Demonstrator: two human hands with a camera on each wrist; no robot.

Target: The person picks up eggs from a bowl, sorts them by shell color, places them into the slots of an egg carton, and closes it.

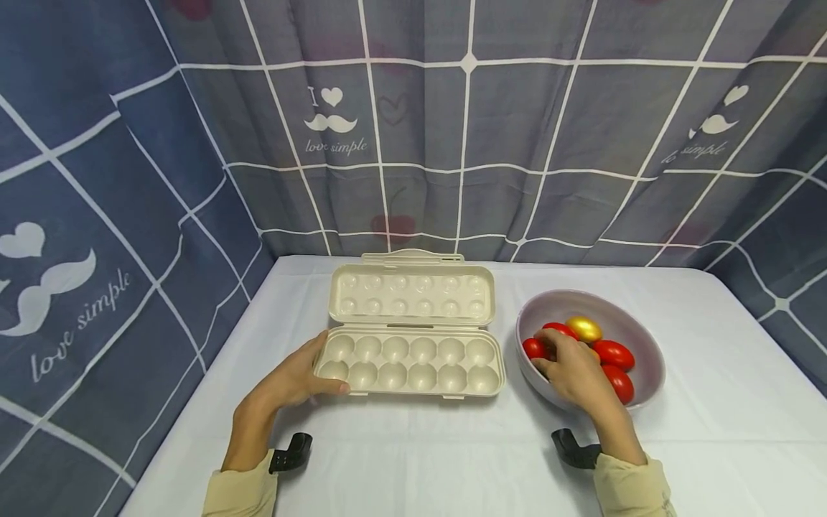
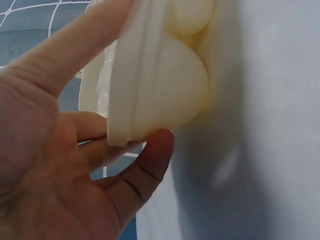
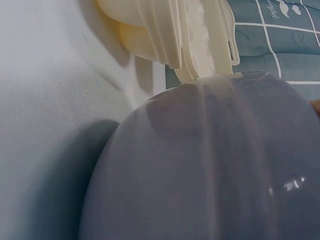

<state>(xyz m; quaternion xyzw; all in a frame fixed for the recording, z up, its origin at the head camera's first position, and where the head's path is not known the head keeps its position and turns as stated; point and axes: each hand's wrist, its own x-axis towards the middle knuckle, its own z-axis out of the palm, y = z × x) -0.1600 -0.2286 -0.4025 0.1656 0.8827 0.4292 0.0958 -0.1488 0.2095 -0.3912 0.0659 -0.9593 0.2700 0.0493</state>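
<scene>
A cream plastic egg box (image 1: 408, 362) lies with its lid (image 1: 413, 294) folded back and its hollows bare. At its left end my left hand (image 1: 291, 373) grips the rim. The left wrist view shows the box's end (image 2: 137, 85) between the thumb and fingers of that hand. On the right, my right hand (image 1: 575, 366) reaches into a greyish-purple bowl (image 1: 636, 337). Its thumb and fingertips are at a red egg (image 1: 533, 348); whether they pinch it cannot be seen. More red eggs (image 1: 614, 355) and a gold egg (image 1: 584, 329) lie around that hand.
A white cloth (image 1: 413, 459) covers the table. Behind and at the sides hangs a grey-blue checked curtain (image 1: 420, 143). The bowl's outer wall (image 3: 200, 165) fills much of the right wrist view, with the egg box's end (image 3: 160, 30) beyond it.
</scene>
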